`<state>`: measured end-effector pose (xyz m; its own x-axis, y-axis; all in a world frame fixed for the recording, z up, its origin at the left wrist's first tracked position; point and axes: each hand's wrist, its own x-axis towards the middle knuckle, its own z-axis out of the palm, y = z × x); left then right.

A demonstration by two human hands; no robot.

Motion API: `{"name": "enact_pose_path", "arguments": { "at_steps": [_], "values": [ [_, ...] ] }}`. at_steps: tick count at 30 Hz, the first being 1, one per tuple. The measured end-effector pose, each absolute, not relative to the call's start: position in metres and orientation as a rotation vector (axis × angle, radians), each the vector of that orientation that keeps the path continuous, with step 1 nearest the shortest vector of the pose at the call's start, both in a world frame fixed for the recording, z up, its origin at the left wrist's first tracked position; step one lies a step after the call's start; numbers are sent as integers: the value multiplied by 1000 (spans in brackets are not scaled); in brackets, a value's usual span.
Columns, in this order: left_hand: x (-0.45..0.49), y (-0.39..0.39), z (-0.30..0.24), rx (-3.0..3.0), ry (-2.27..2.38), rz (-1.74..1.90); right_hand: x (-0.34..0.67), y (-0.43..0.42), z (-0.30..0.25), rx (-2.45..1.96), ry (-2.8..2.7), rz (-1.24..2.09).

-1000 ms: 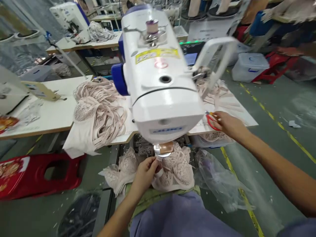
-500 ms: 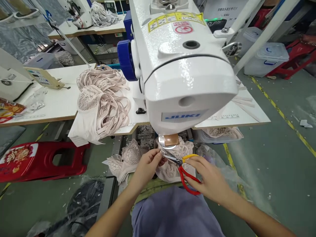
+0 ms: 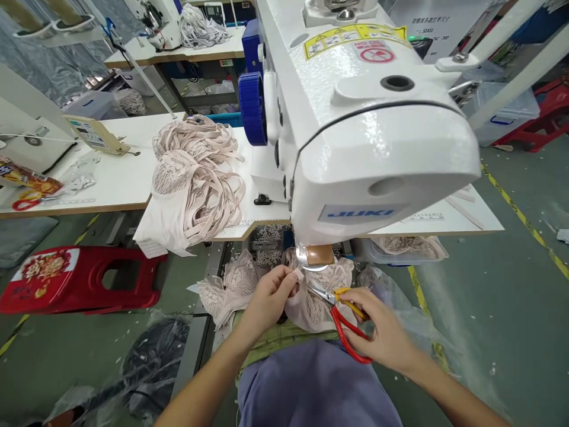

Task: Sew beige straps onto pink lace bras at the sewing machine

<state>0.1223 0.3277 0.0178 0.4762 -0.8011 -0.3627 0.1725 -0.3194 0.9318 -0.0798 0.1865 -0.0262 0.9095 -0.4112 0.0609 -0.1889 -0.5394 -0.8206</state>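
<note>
Pinched between the thumb and fingers of my left hand [image 3: 272, 295] is the end of a pale pink strap [image 3: 299, 274], just below the sewing machine head [image 3: 377, 160]. My right hand [image 3: 382, 329] grips scissors [image 3: 342, 320] by their red and yellow handles. The blades point left toward the strap, a little short of my left fingers. Under both hands, a beige lace bra [image 3: 237, 281] lies across the lap, one cup showing at the left. More lace and straps [image 3: 317, 302] bunch up behind the scissors.
A heap of beige bras [image 3: 195, 184] rests on the white machine table [image 3: 267, 212], left of the machine. A plastic bin [image 3: 404, 249] with fabric sits under the table's right side. At left stands a red stool [image 3: 89, 279]; another scissors pair [image 3: 27, 203] lies on the neighbouring table.
The scissors and my right hand have drawn slightly right and down, away from my left fingers. The strap end now shows above the left fingertips. The view has shifted a little.
</note>
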Motion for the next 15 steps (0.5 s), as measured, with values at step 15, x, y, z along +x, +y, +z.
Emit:
{"name": "enact_pose_path", "arguments": {
  "at_steps": [15],
  "values": [
    [123, 327, 23, 1755, -548, -1035, -52, 195, -13, -2025, 491, -209]
  ]
}}
